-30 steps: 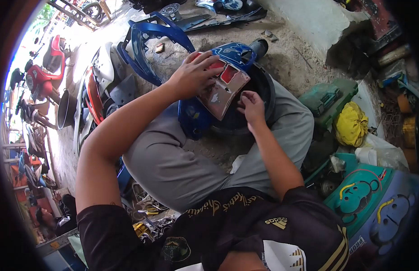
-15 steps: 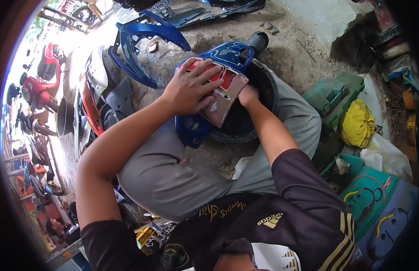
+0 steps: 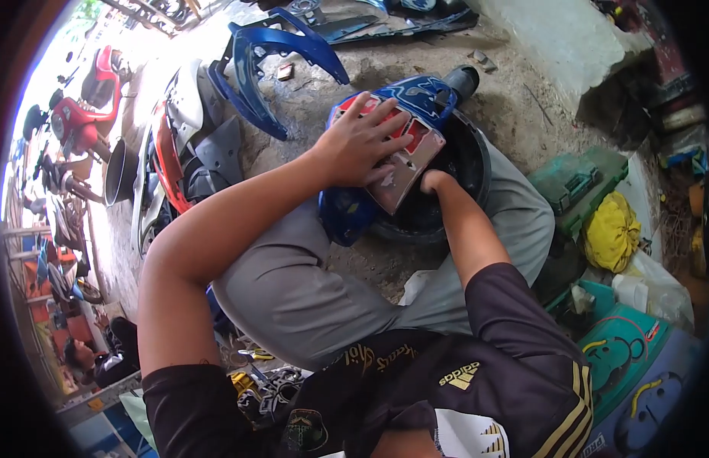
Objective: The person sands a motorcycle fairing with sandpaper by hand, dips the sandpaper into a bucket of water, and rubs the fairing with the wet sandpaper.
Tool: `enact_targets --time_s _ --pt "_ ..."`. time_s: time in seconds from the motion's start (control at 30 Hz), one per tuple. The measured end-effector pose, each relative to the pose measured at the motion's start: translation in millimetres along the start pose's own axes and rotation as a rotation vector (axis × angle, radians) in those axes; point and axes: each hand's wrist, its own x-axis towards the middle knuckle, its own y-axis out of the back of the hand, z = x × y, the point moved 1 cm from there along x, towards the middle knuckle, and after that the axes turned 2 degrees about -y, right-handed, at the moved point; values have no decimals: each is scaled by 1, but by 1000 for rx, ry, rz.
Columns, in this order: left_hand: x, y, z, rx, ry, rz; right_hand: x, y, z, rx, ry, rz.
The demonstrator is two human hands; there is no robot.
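A motorcycle body panel [image 3: 411,162], blue with red and bare brownish patches, sits tilted over a black basin [image 3: 476,164] between my legs. My left hand [image 3: 362,145] grips it from above, its fingers spread across the red area and its thumb on the brownish face. My right hand [image 3: 434,181] is inside the basin, close against the panel's right edge. Its fingers are hidden behind that edge, so I cannot see whether it holds anything. A blue part [image 3: 345,216] shows below my left wrist, at the basin's left side.
A curved blue fairing [image 3: 255,76] lies on the floor ahead. Grey and red panels [image 3: 175,145] stand to the left, near a red scooter [image 3: 83,126]. On the right are a green case [image 3: 568,183] and a yellow bag [image 3: 612,231]. Another person [image 3: 102,355] sits lower left.
The whole view has shifted, moving the scene slightly rightward. My right hand has slipped a little lower behind the panel's edge; my left hand keeps its place on the panel.
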Motion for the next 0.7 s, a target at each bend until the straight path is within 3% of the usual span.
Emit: enact_targets --time_s 0.13,0.37,0.7 --pt "5 0 1 21 -10 -9 9 4 4 -138 34 169" --pt "11 10 5 15 -9 -53 21 45 -6 254 87 394" --pt "6 2 0 -48 18 1 17 80 -25 611 -128 366"
